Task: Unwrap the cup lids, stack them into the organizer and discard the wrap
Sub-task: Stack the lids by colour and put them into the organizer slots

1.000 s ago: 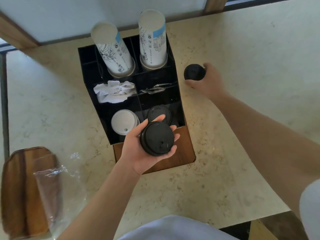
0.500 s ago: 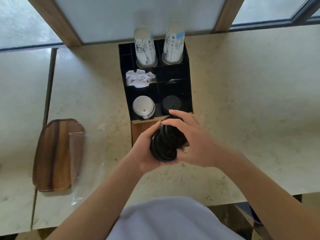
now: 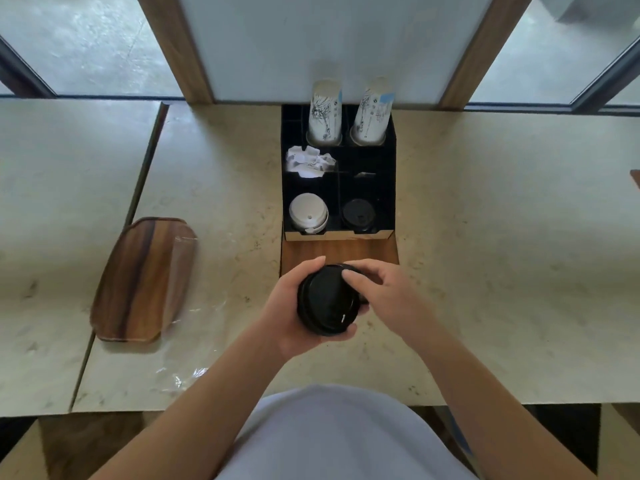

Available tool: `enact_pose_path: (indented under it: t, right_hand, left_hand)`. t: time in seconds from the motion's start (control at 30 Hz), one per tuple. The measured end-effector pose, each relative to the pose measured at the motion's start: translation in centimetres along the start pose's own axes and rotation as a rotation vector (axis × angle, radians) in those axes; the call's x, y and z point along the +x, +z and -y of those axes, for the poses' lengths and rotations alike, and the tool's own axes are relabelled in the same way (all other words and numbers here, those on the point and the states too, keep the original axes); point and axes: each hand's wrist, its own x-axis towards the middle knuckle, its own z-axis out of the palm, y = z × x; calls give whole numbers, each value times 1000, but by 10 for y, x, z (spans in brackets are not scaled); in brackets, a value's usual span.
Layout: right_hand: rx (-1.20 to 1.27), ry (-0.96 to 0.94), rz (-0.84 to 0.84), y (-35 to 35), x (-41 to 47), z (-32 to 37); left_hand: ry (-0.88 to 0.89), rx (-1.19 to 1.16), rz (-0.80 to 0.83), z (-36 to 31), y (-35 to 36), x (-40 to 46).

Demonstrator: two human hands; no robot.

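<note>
Pale marble covers the bench [image 3: 485,237], which runs under a window wall with wooden posts. Against that wall stands a black organizer [image 3: 389,188]: two printed paper cup stacks [image 3: 348,114] at the back, crumpled white paper [image 3: 308,161] in the middle row, white lids [image 3: 307,211] front left and black lids [image 3: 358,214] front right. Just before the organizer, the left hand [image 3: 287,313] cups a stack of black lids [image 3: 327,301] from below, its fingers curled round the rim. The right hand [image 3: 388,292] rests on top, thumb and fingertips seeming to pinch the stack's far edge, though that grip is partly hidden. Off to the left lies a wooden tray [image 3: 138,282], with clear plastic wrap [image 3: 183,372] draped over its near side and onto the bench.
</note>
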Motion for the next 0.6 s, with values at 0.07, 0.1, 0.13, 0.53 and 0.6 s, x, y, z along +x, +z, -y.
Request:
enact_pose_path:
  t: [0.07,0.1,0.13,0.53,0.6]
  right_hand:
    - [-41,-16,8,-4,-3,1]
    - [-79,-32,5,-6,-4,1]
    - [-117,-56,1,-7,-5,1]
    - [-194,-321,-126,0,-18,-3]
    - [-312,-430,-168,4,-20,-3]
  left_hand:
    - [-12,-9,33,3,-2,-4]
    - [-15,-14,41,4,-3,-5]
    - [-15,-16,36,5,-4,-6]
    - [22,-64,-141,13,-6,3]
    - [29,-87,-178,14,-6,5]
